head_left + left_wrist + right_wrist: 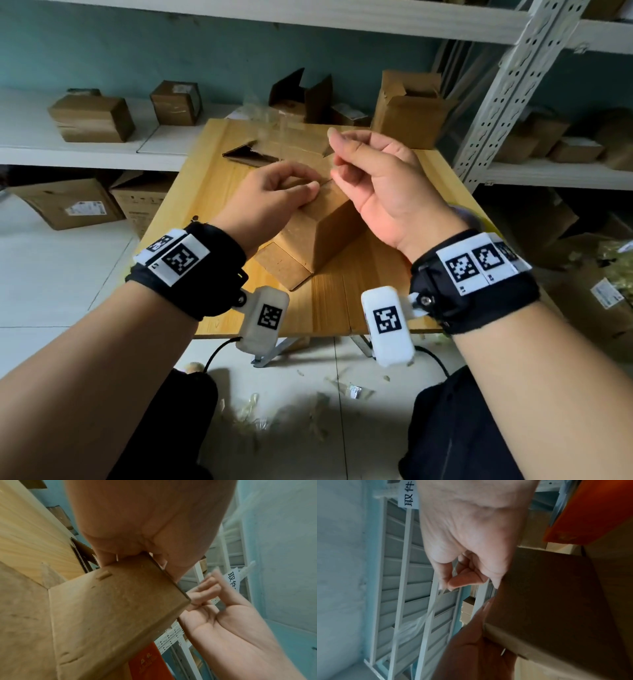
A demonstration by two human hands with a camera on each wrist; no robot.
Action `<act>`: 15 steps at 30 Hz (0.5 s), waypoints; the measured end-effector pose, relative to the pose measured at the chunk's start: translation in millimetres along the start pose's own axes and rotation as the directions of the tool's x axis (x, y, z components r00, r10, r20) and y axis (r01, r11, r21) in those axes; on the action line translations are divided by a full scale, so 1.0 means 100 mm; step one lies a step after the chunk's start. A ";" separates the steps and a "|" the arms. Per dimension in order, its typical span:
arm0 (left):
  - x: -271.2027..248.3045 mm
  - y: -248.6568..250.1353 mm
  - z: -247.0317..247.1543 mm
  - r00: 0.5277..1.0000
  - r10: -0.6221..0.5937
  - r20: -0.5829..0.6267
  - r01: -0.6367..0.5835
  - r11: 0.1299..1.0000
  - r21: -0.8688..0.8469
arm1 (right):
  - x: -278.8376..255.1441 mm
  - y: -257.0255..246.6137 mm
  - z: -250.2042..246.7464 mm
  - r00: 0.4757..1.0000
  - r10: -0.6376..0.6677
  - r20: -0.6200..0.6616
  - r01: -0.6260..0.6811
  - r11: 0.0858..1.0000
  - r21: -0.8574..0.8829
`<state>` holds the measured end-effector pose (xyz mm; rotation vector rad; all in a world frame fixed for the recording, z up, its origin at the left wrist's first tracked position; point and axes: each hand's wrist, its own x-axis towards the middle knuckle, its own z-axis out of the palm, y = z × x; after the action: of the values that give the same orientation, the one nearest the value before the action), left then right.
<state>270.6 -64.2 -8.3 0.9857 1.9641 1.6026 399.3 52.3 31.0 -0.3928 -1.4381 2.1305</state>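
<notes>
Far left of the head view it's just closed cartons [91, 118] on a white shelf [164, 147], not part of this. Moving in, the left hand [274, 192] is clamped over the top edge of the cardboard box [318, 236], fingers curled round the rim to pin it down. The box sits corner-on to the camera in the middle of the little wooden table [342, 308], dead centre of frame. Right of that, the right hand [383, 185] hangs just above the box, thumb and forefinger nipped tight on a clear tape strip [429, 613] trailing off the fingertips.

Handling-wise, I'd guess the box is light and fairly stiff but dents at the edges, so bracing it by the top rim makes sense. The tape looks thin and sticky and will likely tear or curl onto itself, so grip it close to the peel line.

Hard to see: the tape is nearly invisible from the head view, the spot where it joins the box is hidden behind the hands, and the right wrist view is blurry. Can't tell what's in the box.
</notes>
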 end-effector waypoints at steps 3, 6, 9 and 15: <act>-0.02 0.02 0.04 1.000 0.001 -0.029 0.000 1.000 0.022 | 0.08 0.03 -0.01 0.996 -0.040 -0.074 0.039 0.999 -0.015; -0.08 0.03 0.04 0.999 0.029 -0.026 -0.027 0.996 0.087 | 0.17 0.04 -0.04 0.990 -0.073 -0.121 0.070 0.997 -0.031; -0.18 0.02 -0.02 0.997 0.064 0.044 -0.069 0.989 0.130 | 0.26 0.05 -0.04 0.983 -0.105 -0.147 0.095 0.993 -0.076; -0.20 -0.04 -0.07 0.980 0.173 0.096 -0.187 0.969 0.163 | 0.23 -0.03 -0.11 0.987 -0.002 -0.162 0.023 0.991 0.132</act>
<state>277.7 -84.6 -12.9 1.3097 2.0328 1.4772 387.0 74.7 31.0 -0.4922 -1.1970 2.1178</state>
